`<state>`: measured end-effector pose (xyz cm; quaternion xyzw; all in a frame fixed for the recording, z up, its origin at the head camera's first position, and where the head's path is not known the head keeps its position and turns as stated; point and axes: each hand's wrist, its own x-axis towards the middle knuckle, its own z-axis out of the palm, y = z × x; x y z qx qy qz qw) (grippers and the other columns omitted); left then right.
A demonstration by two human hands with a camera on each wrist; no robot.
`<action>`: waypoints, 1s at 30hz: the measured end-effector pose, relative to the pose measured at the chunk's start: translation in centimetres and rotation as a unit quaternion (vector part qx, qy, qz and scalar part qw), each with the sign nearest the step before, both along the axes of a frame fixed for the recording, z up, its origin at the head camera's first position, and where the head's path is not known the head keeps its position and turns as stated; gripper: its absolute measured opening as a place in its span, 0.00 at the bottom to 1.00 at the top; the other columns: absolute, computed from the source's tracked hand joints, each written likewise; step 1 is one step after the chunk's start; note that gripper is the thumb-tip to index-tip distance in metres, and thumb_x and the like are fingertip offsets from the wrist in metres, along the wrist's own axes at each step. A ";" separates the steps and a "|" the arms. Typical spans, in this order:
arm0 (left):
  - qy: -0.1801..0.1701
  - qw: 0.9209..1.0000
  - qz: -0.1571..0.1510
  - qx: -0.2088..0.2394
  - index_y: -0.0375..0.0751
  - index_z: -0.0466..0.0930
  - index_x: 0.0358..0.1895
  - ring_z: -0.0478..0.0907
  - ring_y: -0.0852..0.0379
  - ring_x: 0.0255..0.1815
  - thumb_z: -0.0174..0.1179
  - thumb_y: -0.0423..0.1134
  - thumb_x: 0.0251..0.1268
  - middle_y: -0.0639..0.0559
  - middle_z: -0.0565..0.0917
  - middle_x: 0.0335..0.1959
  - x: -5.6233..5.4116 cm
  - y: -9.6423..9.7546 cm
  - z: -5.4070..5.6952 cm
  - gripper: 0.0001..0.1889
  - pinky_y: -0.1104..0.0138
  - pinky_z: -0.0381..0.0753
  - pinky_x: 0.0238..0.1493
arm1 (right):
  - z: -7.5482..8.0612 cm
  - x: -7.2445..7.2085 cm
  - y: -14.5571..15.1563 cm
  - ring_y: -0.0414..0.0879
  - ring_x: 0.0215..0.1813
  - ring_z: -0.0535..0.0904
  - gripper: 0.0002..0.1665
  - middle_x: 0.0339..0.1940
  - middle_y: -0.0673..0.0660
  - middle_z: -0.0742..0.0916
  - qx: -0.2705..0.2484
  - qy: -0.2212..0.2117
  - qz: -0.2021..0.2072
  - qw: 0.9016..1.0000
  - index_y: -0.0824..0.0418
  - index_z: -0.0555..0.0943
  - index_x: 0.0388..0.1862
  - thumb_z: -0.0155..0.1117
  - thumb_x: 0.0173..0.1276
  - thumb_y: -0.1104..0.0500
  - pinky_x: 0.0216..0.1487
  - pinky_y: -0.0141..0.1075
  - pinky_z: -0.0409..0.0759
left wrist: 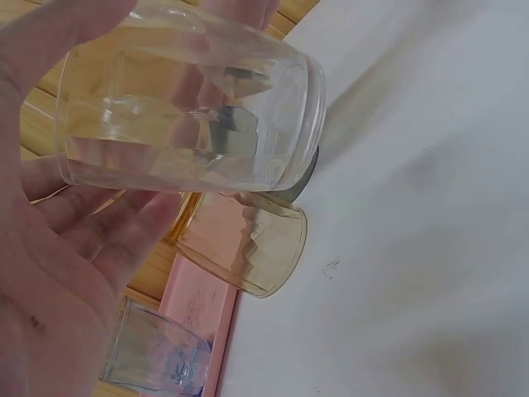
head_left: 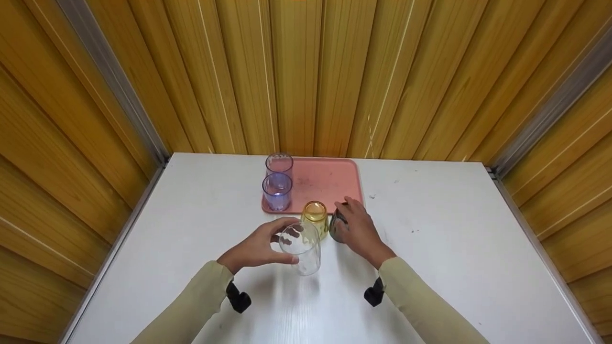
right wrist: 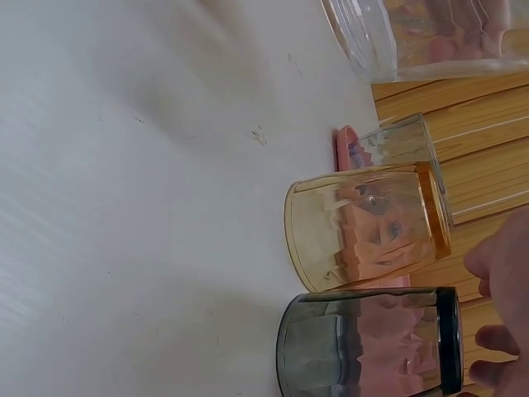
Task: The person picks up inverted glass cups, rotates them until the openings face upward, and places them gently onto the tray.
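My left hand [head_left: 267, 243] grips a clear glass [head_left: 308, 263] with the thumb on the near side and fingers on the far side. That glass is upright, its thick base toward the table. Just beyond it a yellow glass [head_left: 315, 224] stands upside down on the table, by the tray's front edge. Beside the yellow one, also upside down, is a dark grey glass [right wrist: 364, 343]. My right hand [head_left: 358, 229] is over the grey glass with its fingers spread. In the right wrist view, the fingers [right wrist: 496, 339] appear just off its base.
A pink tray [head_left: 330, 179] lies at the back of the white table [head_left: 430, 229]. On its left side stand a blue-purple glass [head_left: 277, 193] and, behind that, a paler glass [head_left: 279, 162]. Wood-patterned panels [head_left: 296, 86] wall in the back and sides.
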<state>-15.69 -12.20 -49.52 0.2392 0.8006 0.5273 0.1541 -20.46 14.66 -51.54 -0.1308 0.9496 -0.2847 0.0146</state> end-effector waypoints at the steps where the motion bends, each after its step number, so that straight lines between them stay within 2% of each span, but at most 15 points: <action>1: 0.000 1.000 -0.003 0.004 0.45 0.64 0.70 0.74 0.46 0.62 0.75 0.43 0.47 0.45 0.77 0.61 0.0 0.0 -0.1 0.43 0.52 0.76 0.61 | 0.0 0.0 0.0 0.57 0.80 0.51 0.31 0.78 0.58 0.61 0.003 -0.002 0.000 1.000 0.52 0.64 0.74 0.54 0.74 0.56 0.74 0.58 0.59; 7: 0.001 1.000 -0.009 0.008 0.45 0.64 0.70 0.73 0.44 0.63 0.75 0.46 0.47 0.46 0.77 0.61 -0.2 -0.2 -0.1 0.44 0.53 0.77 0.61 | -0.2 -0.2 -0.5 0.56 0.80 0.51 0.29 0.78 0.57 0.62 0.026 -0.009 -0.002 1.000 0.51 0.65 0.73 0.53 0.74 0.57 0.75 0.57 0.57; 14: 0.005 1.000 -0.009 -0.001 0.45 0.64 0.70 0.73 0.46 0.63 0.76 0.47 0.47 0.48 0.77 0.61 -0.2 -0.3 0.0 0.45 0.57 0.78 0.60 | -0.4 -0.5 -0.5 0.56 0.75 0.62 0.26 0.73 0.59 0.68 0.063 0.042 0.013 0.997 0.54 0.70 0.69 0.54 0.73 0.62 0.71 0.54 0.67; 17: 0.006 1.000 -0.007 -0.002 0.46 0.64 0.70 0.74 0.47 0.63 0.76 0.47 0.47 0.47 0.77 0.61 -0.2 -0.2 0.0 0.44 0.56 0.77 0.60 | 0.0 -0.7 -0.3 0.56 0.73 0.65 0.25 0.71 0.60 0.71 0.068 0.047 0.028 0.996 0.57 0.72 0.67 0.54 0.72 0.65 0.68 0.53 0.71; 24: 0.012 1.000 -0.002 -0.002 0.50 0.65 0.70 0.74 0.53 0.63 0.76 0.47 0.46 0.53 0.78 0.61 -0.6 0.3 0.6 0.44 0.54 0.76 0.62 | 1.5 -1.6 0.0 0.54 0.67 0.73 0.24 0.65 0.58 0.76 0.080 -0.009 0.032 0.996 0.57 0.75 0.65 0.58 0.71 0.64 0.66 0.50 0.74; 30: 0.006 1.000 0.006 -0.007 0.52 0.64 0.70 0.72 0.50 0.65 0.75 0.48 0.47 0.53 0.77 0.61 -1.1 0.5 1.3 0.44 0.50 0.73 0.66 | 2.0 -2.1 0.1 0.52 0.62 0.77 0.26 0.59 0.57 0.80 0.098 -0.021 0.027 0.995 0.58 0.75 0.65 0.62 0.67 0.65 0.66 0.49 0.75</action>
